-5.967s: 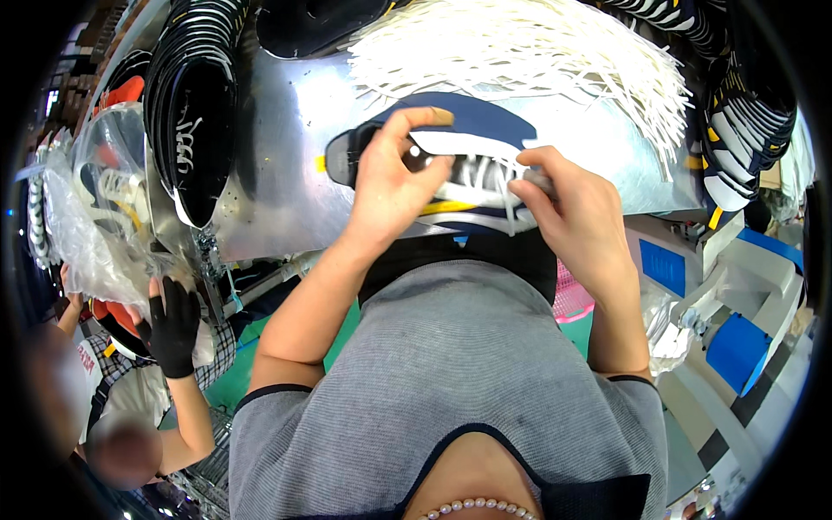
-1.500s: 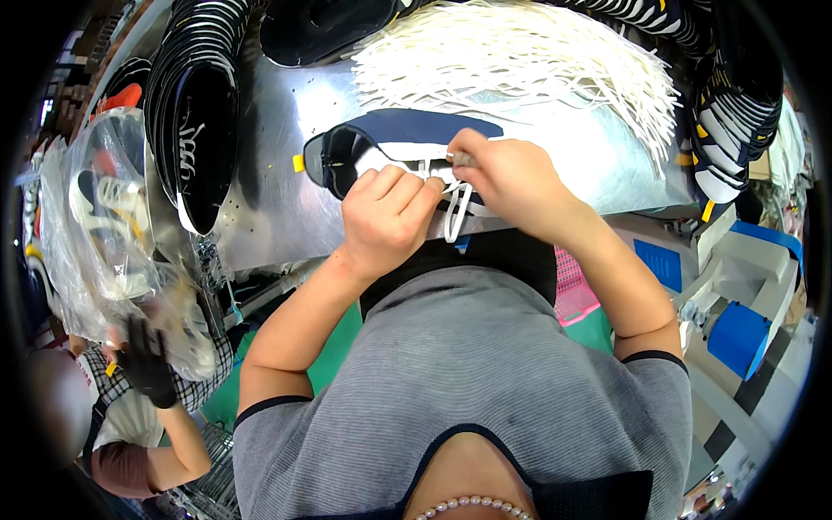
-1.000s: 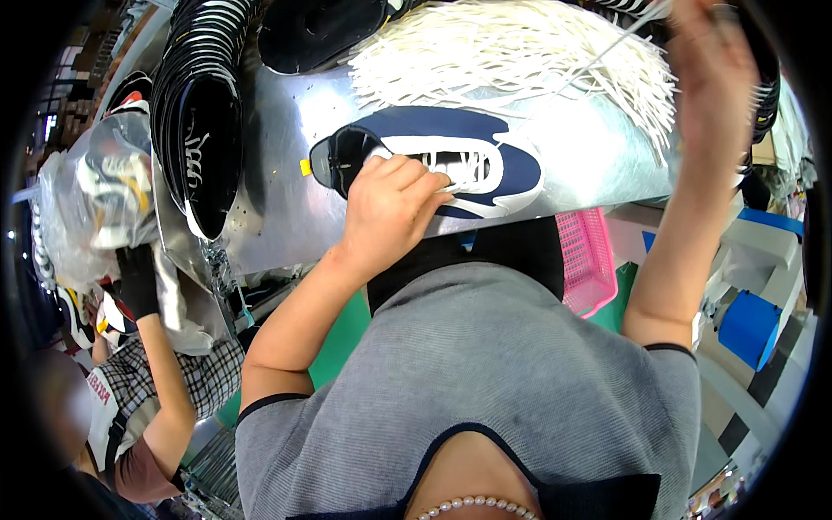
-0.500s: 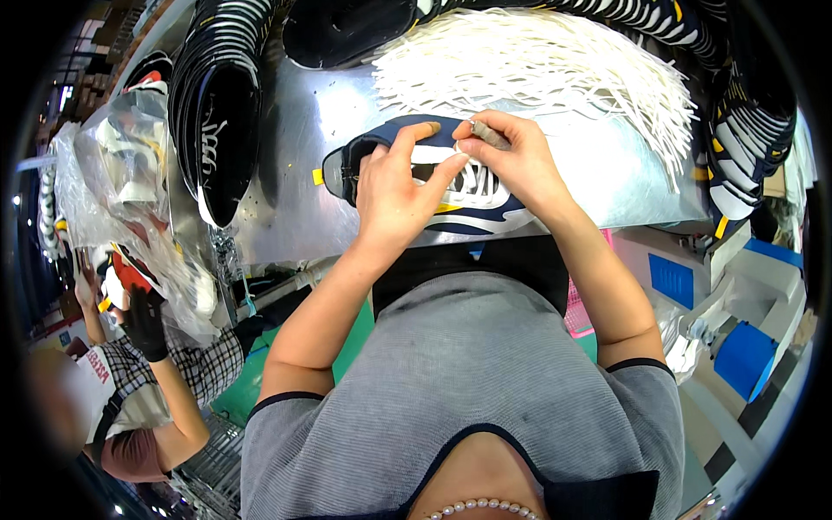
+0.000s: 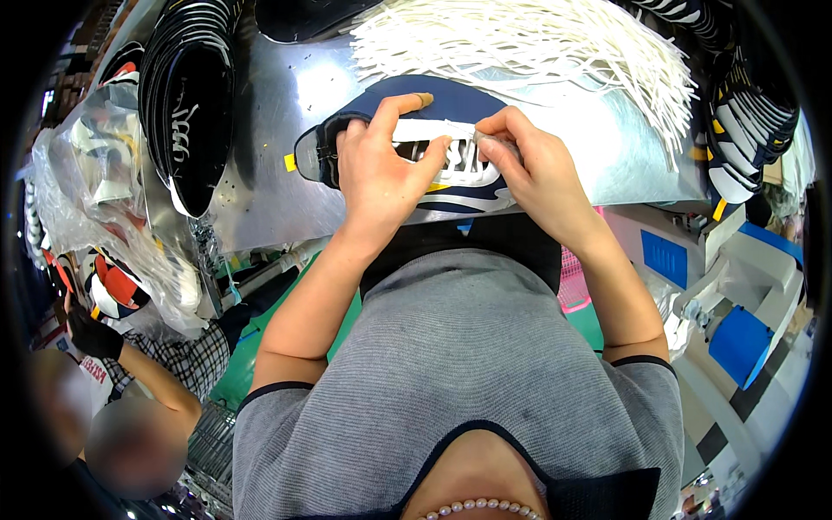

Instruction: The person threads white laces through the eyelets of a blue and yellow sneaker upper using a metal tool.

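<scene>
A navy blue shoe upper (image 5: 451, 104) with white stripes lies flat on a shiny metal table (image 5: 286, 173). My left hand (image 5: 381, 169) presses down on its left part, fingers spread over the eyelet row. My right hand (image 5: 529, 165) pinches a white shoelace (image 5: 442, 132) that runs across the eyelets. The two hands almost touch over the lacing area. A large heap of loose white laces (image 5: 529, 39) lies just behind the upper.
Stacks of black shoe uppers (image 5: 186, 104) stand at the left of the table, more striped ones (image 5: 745, 113) at the right. Clear plastic bags (image 5: 95, 191) hang at the left. Another person's black-gloved hand (image 5: 91, 334) reaches in at lower left. Blue bins (image 5: 741, 342) sit at right.
My right hand swung up high with the lace a second ago, then came back down to the eyelets. Now both hands sit lower on the upper, close together.
</scene>
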The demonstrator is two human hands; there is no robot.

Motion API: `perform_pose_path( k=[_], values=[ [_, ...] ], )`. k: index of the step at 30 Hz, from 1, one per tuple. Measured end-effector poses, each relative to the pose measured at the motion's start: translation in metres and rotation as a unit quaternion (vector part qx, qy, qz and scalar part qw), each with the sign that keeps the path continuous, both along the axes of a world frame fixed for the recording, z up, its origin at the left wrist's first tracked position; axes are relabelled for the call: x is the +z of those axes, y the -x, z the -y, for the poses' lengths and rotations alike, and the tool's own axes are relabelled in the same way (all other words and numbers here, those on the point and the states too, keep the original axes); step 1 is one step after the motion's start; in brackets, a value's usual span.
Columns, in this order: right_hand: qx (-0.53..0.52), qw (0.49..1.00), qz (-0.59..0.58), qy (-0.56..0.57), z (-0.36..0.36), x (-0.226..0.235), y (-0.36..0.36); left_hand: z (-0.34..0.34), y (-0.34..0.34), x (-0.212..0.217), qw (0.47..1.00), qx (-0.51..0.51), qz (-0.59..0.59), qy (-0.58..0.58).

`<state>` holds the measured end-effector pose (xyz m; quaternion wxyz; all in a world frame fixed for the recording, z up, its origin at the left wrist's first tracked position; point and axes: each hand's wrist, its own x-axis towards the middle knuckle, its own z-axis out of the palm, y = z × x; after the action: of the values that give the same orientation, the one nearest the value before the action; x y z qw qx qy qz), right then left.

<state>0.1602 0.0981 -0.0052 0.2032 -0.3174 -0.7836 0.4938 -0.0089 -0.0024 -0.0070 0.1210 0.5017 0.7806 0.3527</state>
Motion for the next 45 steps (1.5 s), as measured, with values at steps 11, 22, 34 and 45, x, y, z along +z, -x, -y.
perform_pose_path(
  k=[11, 22, 34, 45],
  values=[
    [0.067, 0.980, 0.127, -0.141, -0.006, 0.015, 0.017, 0.002, 0.000, -0.010, 0.990, -0.003, 0.115, -0.084],
    [0.041, 0.971, 0.127, -0.197, -0.015, 0.039, -0.004, 0.003, 0.016, -0.008, 0.968, -0.025, 0.245, -0.054],
    [-0.183, 0.974, -0.132, -0.007, -0.001, -0.038, 0.014, -0.016, 0.009, 0.011, 0.895, -0.063, 0.440, 0.029],
    [-0.021, 0.970, -0.143, -0.195, 0.002, -0.022, 0.018, -0.008, 0.020, 0.029, 0.870, -0.103, 0.476, 0.073]
  ],
)
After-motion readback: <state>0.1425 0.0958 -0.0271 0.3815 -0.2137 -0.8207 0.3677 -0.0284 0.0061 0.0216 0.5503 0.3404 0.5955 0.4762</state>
